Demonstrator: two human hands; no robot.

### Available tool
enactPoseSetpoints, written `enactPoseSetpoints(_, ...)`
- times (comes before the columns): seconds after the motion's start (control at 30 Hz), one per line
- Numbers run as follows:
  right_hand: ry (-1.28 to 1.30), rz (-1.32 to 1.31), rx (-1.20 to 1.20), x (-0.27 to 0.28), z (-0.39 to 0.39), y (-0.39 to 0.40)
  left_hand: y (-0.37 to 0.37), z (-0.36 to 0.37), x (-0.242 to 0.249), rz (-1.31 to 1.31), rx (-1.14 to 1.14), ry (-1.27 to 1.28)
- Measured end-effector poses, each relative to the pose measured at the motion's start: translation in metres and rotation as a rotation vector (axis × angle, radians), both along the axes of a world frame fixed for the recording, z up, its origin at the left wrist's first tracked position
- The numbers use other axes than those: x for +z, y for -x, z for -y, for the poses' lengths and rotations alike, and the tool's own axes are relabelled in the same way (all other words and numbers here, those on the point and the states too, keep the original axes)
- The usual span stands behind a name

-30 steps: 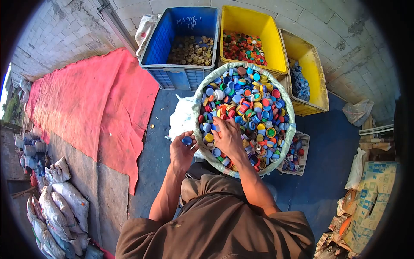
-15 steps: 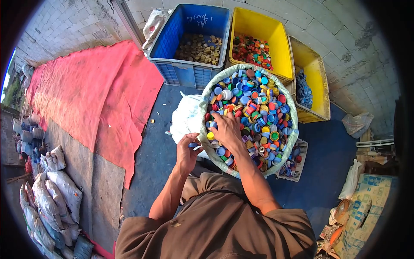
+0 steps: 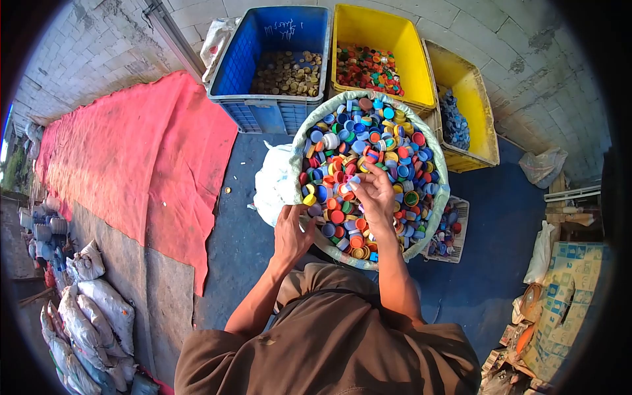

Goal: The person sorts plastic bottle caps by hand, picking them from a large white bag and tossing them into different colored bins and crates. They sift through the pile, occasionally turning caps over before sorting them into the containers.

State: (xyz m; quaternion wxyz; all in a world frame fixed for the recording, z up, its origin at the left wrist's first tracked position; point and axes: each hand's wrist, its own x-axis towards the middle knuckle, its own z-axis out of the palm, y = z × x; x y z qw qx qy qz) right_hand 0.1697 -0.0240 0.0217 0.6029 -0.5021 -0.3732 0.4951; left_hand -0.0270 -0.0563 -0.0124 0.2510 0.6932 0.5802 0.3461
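A large round container (image 3: 442, 217) with a pale cloth rim is heaped with plastic bottle caps (image 3: 342, 161) in many colours. Over the heap, my right hand (image 3: 378, 197) pinches a pale lilac bottle cap (image 3: 354, 180) between thumb and fingertips. My left hand (image 3: 291, 232) is at the near left rim, its fingers curled; whatever they may hold is hidden. A yellow cap (image 3: 309, 199) lies just beyond its fingertips. Against the container's left side rests a white sack (image 3: 273, 184).
Behind stand a blue crate (image 3: 263, 112) of tan caps, a yellow crate (image 3: 388, 29) of red and orange caps, and another yellow crate (image 3: 484, 125) with bluish pieces. A white basket (image 3: 461, 227) sits at right. Filled sacks (image 3: 108, 309) and a red sheet (image 3: 131, 145) lie left.
My right hand has lifted from the heap, moved right, and now pinches a lilac cap. The blue cap seen in my left hand no longer shows. The camera view has shifted slightly.
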Motion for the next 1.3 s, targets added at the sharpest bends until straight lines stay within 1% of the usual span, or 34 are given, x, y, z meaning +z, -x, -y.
enactPoseSetpoints(0.1,0.114,-0.304,-0.022,-0.007,0.020,-0.018,-0.002,-0.003,0.002,0.021,-0.015,0.031)
enactPoseSetpoints(0.17,0.104,-0.496,-0.029,-0.007,0.034,-0.025,-0.002,-0.005,0.003,0.000,-0.059,0.078)
enactPoseSetpoints(0.23,0.118,-0.651,-0.027,-0.007,0.047,-0.032,-0.004,-0.008,0.003,0.008,-0.095,0.049)
enactPoseSetpoints(0.27,0.123,-0.665,-0.064,-0.007,0.052,-0.033,-0.006,-0.009,0.002,0.012,-0.113,0.035)
enactPoseSetpoints(0.4,0.110,-0.666,-0.073,-0.009,0.069,-0.038,-0.013,-0.010,0.006,0.030,-0.050,0.133)
enactPoseSetpoints(0.53,0.178,-0.514,-0.102,-0.009,0.080,-0.037,-0.016,-0.014,0.002,0.114,0.041,0.207)
enactPoseSetpoints(0.57,0.221,-0.313,-0.096,-0.008,0.081,-0.035,-0.016,-0.016,0.002,0.145,0.066,0.225)
enactPoseSetpoints(0.6,0.262,-0.111,-0.089,-0.005,0.083,-0.031,-0.015,-0.018,0.006,0.166,0.073,0.304)
enactPoseSetpoints(0.63,0.302,0.092,-0.082,-0.003,0.083,-0.028,-0.014,-0.019,0.010,0.177,0.062,0.311)
enactPoseSetpoints(0.7,-0.040,0.721,-0.040,-0.002,0.082,-0.024,-0.011,-0.020,0.014,0.198,0.041,0.326)
enactPoseSetpoints(0.8,0.071,0.916,0.099,-0.001,0.084,-0.015,-0.006,-0.022,0.008,0.314,-0.024,0.284)
enactPoseSetpoints(0.87,0.196,1.072,0.173,0.010,0.084,-0.005,-0.004,-0.020,0.014,0.628,-0.033,0.542)
enactPoseSetpoints(0.9,0.199,1.110,0.178,0.008,0.083,-0.003,-0.004,-0.020,0.019,0.785,-0.036,0.668)
enactPoseSetpoints(0.97,0.207,1.185,0.191,0.003,0.082,0.001,-0.004,-0.017,0.023,1.071,0.010,0.781)
enactPoseSetpoints(1.0,0.253,1.234,0.208,0.006,0.080,0.004,-0.004,-0.017,0.024,1.215,0.034,0.836)
enactPoseSetpoints(1.1,0.215,1.294,0.169,-0.001,0.080,0.004,-0.001,-0.018,0.024,1.495,-0.023,0.942)
enactPoseSetpoints(1.2,0.223,1.358,0.141,0.000,0.081,0.006,-0.004,-0.016,0.034,1.585,0.001,0.990)
enactPoseSetpoints(1.3,0.244,1.343,0.129,0.001,0.081,0.008,-0.007,-0.015,0.033,1.651,0.063,1.034)
